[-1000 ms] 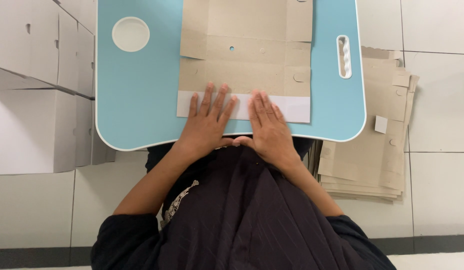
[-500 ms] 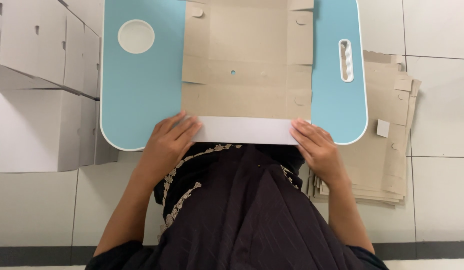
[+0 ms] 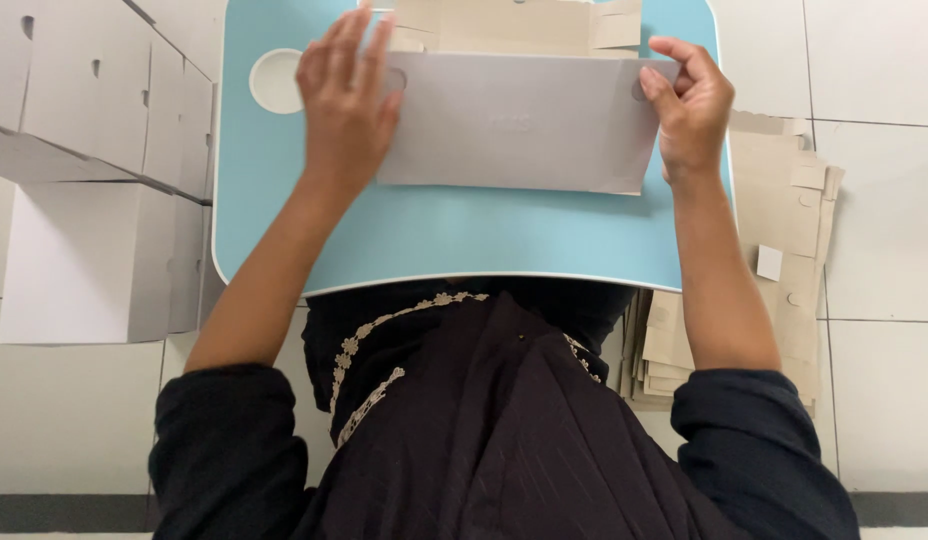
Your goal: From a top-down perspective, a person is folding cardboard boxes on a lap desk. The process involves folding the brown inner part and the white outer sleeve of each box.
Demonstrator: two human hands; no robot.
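Here, both hands are holding a flat grey cardboard panel over the light-blue lap table: left hand pressing flat, right hand pinching its far-right edge.

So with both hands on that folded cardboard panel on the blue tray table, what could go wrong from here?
1. The left hand presses flat while the right hand only pinches the cardboard panel by its edge; uneven pressure could skew the fold.
2. The panel's right corner sits near the edge of the blue tray table; it might slide off onto the stack of flat cardboard on the floor.
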